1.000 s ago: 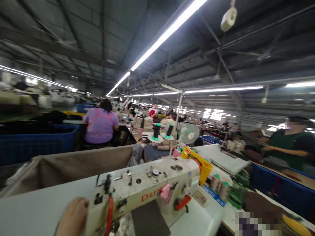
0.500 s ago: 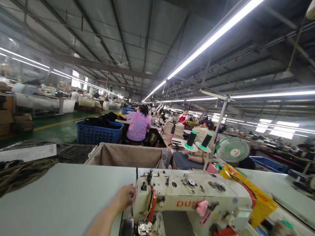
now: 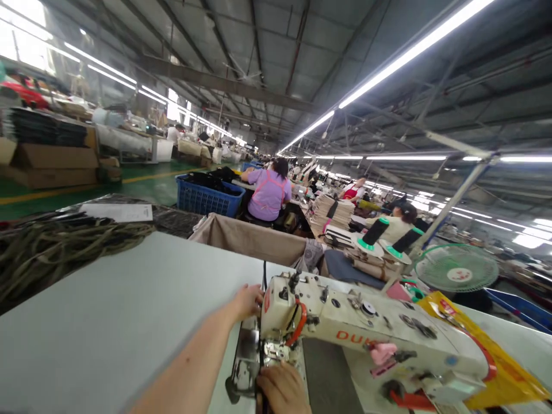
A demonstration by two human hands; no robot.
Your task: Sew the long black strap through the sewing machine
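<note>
A white sewing machine (image 3: 345,328) with orange lettering stands on the pale table. A narrow black strap (image 3: 264,275) rises beside the left end of its head. My left hand (image 3: 249,302) is there, fingers curled round the strap, their tips partly hidden by the machine. In front of the presser foot (image 3: 276,351), my right hand (image 3: 283,386) has its fingers bent and closed over a dark strip at the machine's bed. A shiny metal attachment (image 3: 245,368) sits left of the needle area.
Olive straps (image 3: 77,247) lie heaped at the left. Behind the table (image 3: 129,310) is a brown cloth-lined bin (image 3: 259,236). Thread cones (image 3: 375,233), a green fan (image 3: 457,269) and a yellow bag (image 3: 495,368) are at the right. A co-worker in purple (image 3: 267,192) sits ahead.
The view has swung left and tilted down, so the machine appears farther right. My right hand, barely visible at the lower edge before, now shows. My left hand stays beside the machine head.
</note>
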